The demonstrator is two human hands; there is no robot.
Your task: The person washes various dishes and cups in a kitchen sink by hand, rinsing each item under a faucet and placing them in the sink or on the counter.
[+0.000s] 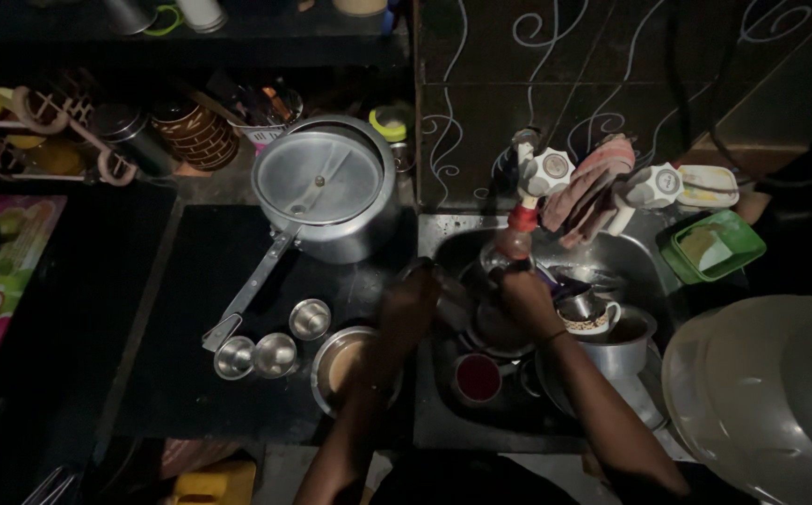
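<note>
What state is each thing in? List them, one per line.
Pressure cooker: on the counter, lid on, handle toward the front.
Three small steel cups: upright, look empty.
Steel bowl: holds pale liquid.
Sink: crowded with dishes.
Patterned mug: upright in the sink.
Green box: open.
Left hand: on a vessel; grip unclear.
Right hand: under the tap; grip unclear.
</note>
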